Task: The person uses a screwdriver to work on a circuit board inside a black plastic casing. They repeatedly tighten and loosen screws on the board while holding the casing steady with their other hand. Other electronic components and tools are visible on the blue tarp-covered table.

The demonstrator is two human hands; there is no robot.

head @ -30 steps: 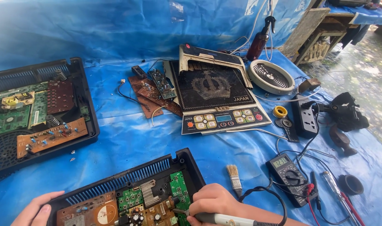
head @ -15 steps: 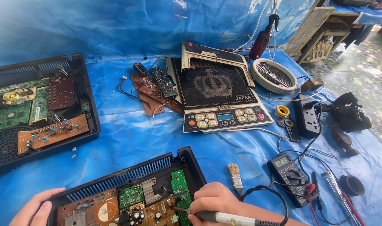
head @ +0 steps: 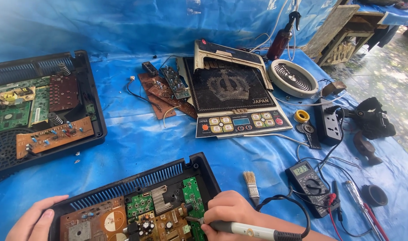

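At the near edge of the blue tarp (head: 137, 143), the right hand (head: 228, 209) has its fingers clamped on a soldering iron (head: 248, 230), tip on the circuit boards in the open black case (head: 137, 203). The left hand (head: 34, 221) rests fingers together against the case's left end. One brush (head: 251, 184) and one multimeter (head: 312, 180) lie just right; a second opened case (head: 38, 107) sits at the left edge.

The only view comes from the camera on my head, looking steeply down and forward over the blue tarp (head: 137, 143) I work on. It sits close: my left hand (head: 32, 221) and right hand (head: 228, 209) are cut off by the bottom edge of the frame. The open case (head: 137, 183) lies bottom centre, nearest the lens. The upper right corner reaches past the tarp to wet ground (head: 391, 85).
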